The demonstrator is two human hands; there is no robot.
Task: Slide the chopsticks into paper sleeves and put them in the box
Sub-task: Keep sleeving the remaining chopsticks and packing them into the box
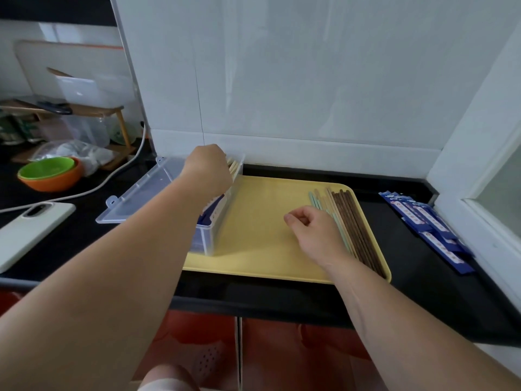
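Clear plastic box (218, 232) under left hand (207, 167), grip cannot be told; right hand (313, 232) loosely curled, empty.

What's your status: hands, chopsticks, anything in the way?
Left hand at box's far end, fingers hidden. Right hand loosely curled over tray, empty. Loose chopsticks beside it, sleeves right of tray. Nothing in the way.
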